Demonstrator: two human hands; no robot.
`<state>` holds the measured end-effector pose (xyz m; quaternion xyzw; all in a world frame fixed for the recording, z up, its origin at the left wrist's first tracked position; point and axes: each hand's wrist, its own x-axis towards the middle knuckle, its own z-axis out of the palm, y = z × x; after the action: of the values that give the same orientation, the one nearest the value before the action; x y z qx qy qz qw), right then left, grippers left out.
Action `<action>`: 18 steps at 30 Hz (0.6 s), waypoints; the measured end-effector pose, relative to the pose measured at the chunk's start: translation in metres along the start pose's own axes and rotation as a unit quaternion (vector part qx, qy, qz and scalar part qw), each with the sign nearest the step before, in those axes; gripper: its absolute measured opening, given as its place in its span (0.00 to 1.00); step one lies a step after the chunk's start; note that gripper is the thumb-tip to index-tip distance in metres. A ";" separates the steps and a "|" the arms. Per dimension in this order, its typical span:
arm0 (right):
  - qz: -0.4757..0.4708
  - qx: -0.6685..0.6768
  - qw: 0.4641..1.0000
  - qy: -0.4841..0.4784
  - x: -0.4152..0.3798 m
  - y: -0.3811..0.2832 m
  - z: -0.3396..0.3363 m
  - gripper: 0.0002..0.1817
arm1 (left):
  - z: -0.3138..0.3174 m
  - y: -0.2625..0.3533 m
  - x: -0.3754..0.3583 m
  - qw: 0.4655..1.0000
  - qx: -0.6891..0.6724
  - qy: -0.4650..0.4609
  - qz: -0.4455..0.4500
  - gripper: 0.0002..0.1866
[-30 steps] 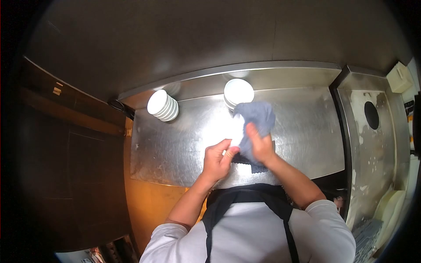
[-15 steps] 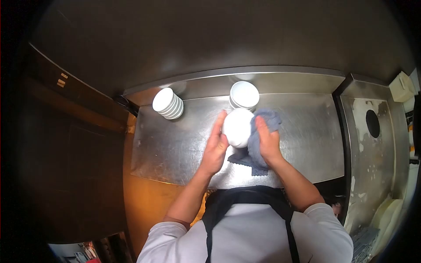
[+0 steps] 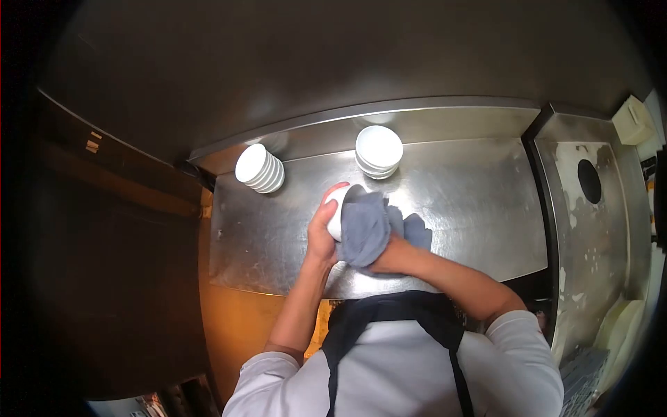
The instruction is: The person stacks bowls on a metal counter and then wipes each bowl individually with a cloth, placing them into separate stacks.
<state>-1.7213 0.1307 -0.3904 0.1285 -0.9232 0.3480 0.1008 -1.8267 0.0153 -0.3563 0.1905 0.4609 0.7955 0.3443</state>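
Observation:
My left hand grips a white bowl by its outer side, fingers curled round it above the steel counter. The bowl is tipped, its mouth facing right. A blue-grey cloth covers much of the opening and hangs over its edge. My right hand is closed on the cloth and presses it against the bowl; its fingers are mostly hidden by the fabric. Behind the hands stands a short stack of white bowls. Farther left, a taller, leaning stack of white bowls rests on the counter.
The steel counter has a raised back ledge. To the right, past a dark gap, lies another steel surface with a dark oval opening. A pale container sits at the far right.
The bowl has turned from underside-up to mouth facing right, and moved left. My right hand has brought the cloth from its outer side over its opening.

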 end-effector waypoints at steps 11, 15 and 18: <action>0.074 0.134 0.980 0.125 0.005 -0.010 0.005 0.22 | -0.026 0.012 0.012 0.988 -0.079 -0.039 -0.126 0.32; 0.122 0.250 0.942 0.186 0.013 -0.014 0.016 0.20 | 0.002 -0.004 0.005 0.997 0.043 0.051 0.027 0.27; 0.027 0.156 0.972 0.173 0.008 -0.001 0.023 0.20 | -0.026 -0.011 0.009 1.000 0.002 -0.018 -0.025 0.28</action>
<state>-1.7308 0.1132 -0.4047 0.0552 -0.8294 0.5070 0.2279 -1.8447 0.0098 -0.3793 0.1933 0.4611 0.7820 0.3721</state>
